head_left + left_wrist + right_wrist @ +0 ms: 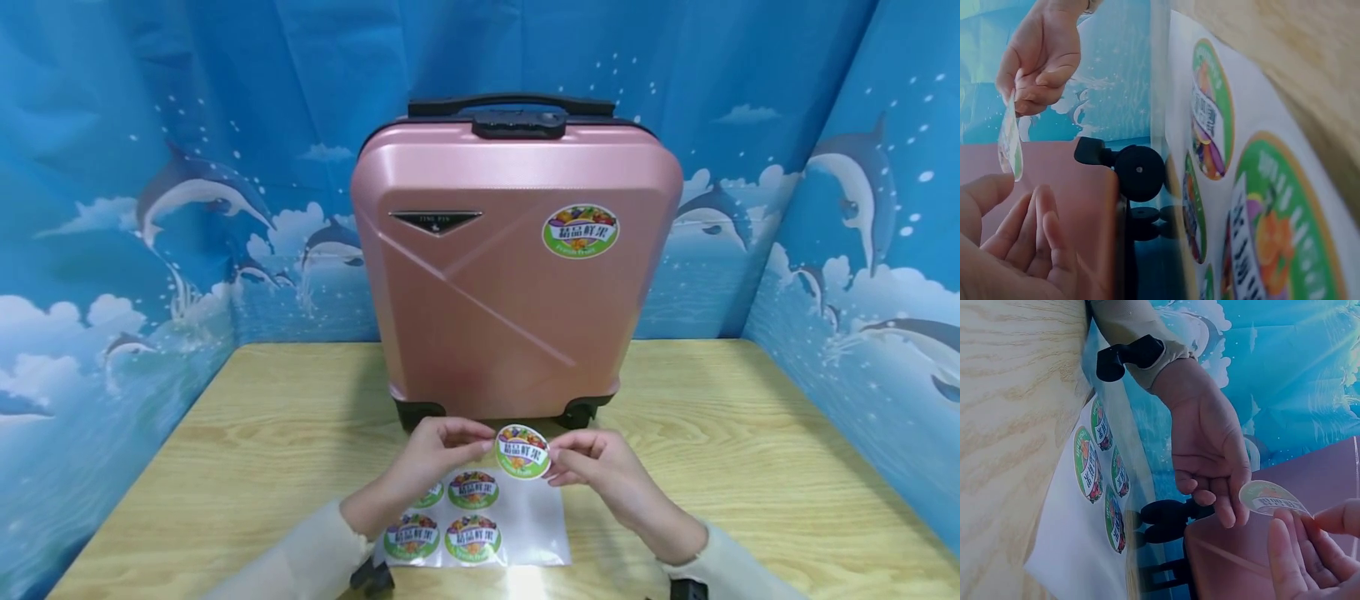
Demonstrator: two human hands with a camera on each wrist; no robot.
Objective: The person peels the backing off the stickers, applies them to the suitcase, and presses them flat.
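An oval fruit sticker [522, 452] is off its sheet, held up in front of the suitcase. My right hand [600, 471] pinches its right edge between thumb and fingers. At the opposite edge is my left hand [438, 454]; its thumb and fingers are spread apart with the fingertips at or just beside the sticker, and contact is hard to tell. In the right wrist view the sticker [1272, 499] bends slightly. Below the hands lies a white sticker sheet [534, 525] with several matching stickers on its left part. The pink suitcase [495, 308] bears one such sticker [581, 232] at its upper right.
The suitcase stands upright on a wooden table [697, 417], with black wheels [579, 412] at its bottom and a black handle [517, 104] on top. A blue dolphin-print curtain [225, 83] surrounds the table at the back and sides.
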